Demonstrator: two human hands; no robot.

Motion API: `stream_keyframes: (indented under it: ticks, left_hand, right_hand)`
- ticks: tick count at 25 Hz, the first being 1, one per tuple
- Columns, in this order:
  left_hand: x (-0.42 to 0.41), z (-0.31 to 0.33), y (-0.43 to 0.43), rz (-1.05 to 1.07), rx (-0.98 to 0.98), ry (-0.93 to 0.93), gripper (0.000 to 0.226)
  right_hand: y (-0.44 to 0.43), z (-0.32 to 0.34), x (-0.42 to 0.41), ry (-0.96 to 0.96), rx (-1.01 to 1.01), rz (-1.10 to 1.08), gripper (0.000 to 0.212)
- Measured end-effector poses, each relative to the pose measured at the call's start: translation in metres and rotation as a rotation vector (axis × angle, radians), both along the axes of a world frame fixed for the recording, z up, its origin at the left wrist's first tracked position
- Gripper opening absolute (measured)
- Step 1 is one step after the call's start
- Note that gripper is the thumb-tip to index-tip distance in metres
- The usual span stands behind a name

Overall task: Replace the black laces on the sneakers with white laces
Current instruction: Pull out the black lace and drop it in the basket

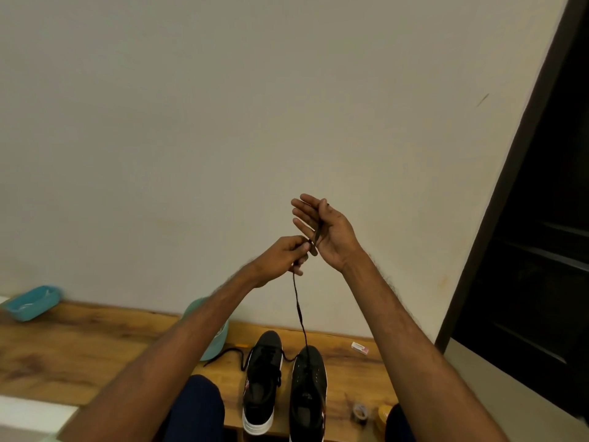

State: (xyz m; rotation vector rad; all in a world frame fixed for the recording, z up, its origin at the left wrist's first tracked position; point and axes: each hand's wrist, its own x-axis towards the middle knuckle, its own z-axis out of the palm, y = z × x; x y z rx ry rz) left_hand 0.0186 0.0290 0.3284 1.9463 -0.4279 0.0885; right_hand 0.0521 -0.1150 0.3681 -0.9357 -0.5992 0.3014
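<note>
Two black sneakers with white soles stand side by side on a wooden floor strip, the left sneaker [263, 378] and the right sneaker [308, 390]. A black lace [299, 314] runs up from the right sneaker to my raised hands in front of the wall. My left hand [283, 255] pinches the lace between thumb and fingertips. My right hand [322, 232] is held palm up with fingers straight, and the lace's upper end lies looped across its palm and fingers. Another black lace end [229, 354] trails on the floor left of the left sneaker. No white lace is in view.
A teal cap [216, 339] lies on the floor behind my left forearm. A blue plastic tray [32, 303] sits at the far left by the wall. A small white box [360, 347], a small round tin [360, 413] and a yellow object [384, 416] lie right of the sneakers. A dark doorway [541, 250] is on the right.
</note>
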Motion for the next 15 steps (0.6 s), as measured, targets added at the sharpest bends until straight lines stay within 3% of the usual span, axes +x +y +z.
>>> stream_keyframes:
  ticks: [4,9,12,15]
  left_hand:
    - [-0.001,0.0,0.002,0.02,0.153,-0.098,0.028]
    - [0.009,0.016,0.012,0.249,0.346,-0.295,0.024]
    - [0.013,0.022,0.017,0.378,0.369,-0.371,0.022]
    - [0.015,0.013,0.009,0.241,0.211,-0.314,0.023]
  right_hand:
    - [-0.011,-0.011,0.011,-0.22,-0.232,-0.133,0.042]
    - [-0.015,-0.034,0.019,-0.566,-0.754,-0.342,0.037]
    - [-0.017,-0.042,0.007,-0.384,-0.772,-0.164,0.046]
    - [-0.016,-0.045,-0.009,-0.128,-0.485,0.228,0.049]
